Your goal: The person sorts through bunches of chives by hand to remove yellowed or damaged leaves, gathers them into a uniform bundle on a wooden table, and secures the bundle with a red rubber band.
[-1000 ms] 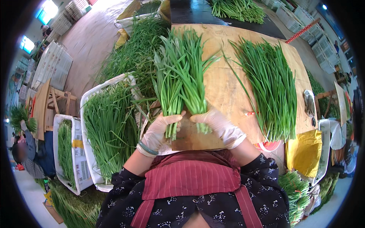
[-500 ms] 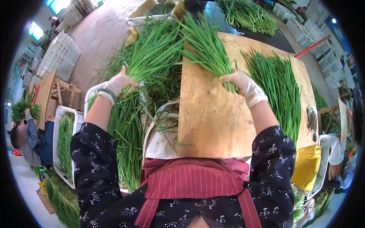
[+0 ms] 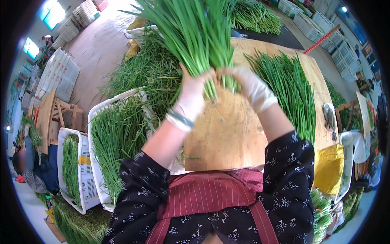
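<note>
My left hand (image 3: 191,90), in a whitish glove with a green band at the wrist, is closed round the lower stems of a bunch of Chinese chives (image 3: 178,36). My right hand (image 3: 248,84), also gloved, grips a second bunch of chives (image 3: 221,49) right beside it. The two bunches touch, leaves fanning up and away, pale stem ends pointing down over the wooden board (image 3: 225,134). Motion blurs the fingers a little. On the board's right side lies a flat row of chives (image 3: 286,93).
Left of the board are a heap of loose chives (image 3: 140,67) and a white crate (image 3: 94,154) of chives. More chives (image 3: 254,18) lie on a dark surface at the back. A yellow sack (image 3: 328,168) hangs at right. Another person (image 3: 30,162) works at far left.
My left hand has swung right and in with its bunch, from over the crate to the board. My right hand has shifted slightly left, and the two bunches have come together.
</note>
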A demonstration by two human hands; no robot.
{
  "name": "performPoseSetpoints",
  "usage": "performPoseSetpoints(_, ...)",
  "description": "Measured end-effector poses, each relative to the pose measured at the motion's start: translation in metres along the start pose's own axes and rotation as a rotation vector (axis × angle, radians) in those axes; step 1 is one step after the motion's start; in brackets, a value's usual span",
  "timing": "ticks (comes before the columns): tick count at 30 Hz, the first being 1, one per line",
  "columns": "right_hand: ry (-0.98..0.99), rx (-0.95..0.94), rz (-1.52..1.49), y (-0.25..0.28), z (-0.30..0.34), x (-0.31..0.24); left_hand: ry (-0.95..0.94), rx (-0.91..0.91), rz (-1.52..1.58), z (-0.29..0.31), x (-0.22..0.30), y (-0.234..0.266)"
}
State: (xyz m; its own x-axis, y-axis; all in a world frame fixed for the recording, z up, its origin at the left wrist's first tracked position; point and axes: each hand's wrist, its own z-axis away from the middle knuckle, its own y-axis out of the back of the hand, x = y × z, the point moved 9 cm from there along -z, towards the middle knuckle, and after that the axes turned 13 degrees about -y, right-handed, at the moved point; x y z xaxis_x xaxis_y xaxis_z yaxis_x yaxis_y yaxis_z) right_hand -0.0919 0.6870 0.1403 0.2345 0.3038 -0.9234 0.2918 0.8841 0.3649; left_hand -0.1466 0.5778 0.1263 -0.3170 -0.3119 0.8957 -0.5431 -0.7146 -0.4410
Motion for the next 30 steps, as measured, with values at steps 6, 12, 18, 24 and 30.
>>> performPoseSetpoints(6,-0.630,-0.107,-0.543,-0.046,0.123,0.137,0.311,-0.070,-0.085,0.105,-0.148,0.032)
performPoseSetpoints(12,-0.515,-0.029,0.057,-0.017,0.162,0.105,0.297,-0.660,-0.275,0.132,-0.110,0.009)
performPoseSetpoints(18,-0.497,0.301,0.357,0.022,0.126,0.100,0.521,-0.586,-0.625,0.095,-0.087,0.089)
performPoseSetpoints(24,-0.667,0.198,0.280,-0.008,0.097,0.103,0.617,-0.379,-0.218,0.068,-0.090,0.078)
performPoseSetpoints(30,-0.372,0.134,-0.275,-0.086,0.090,0.074,0.512,-0.225,0.069,0.065,-0.114,0.060)
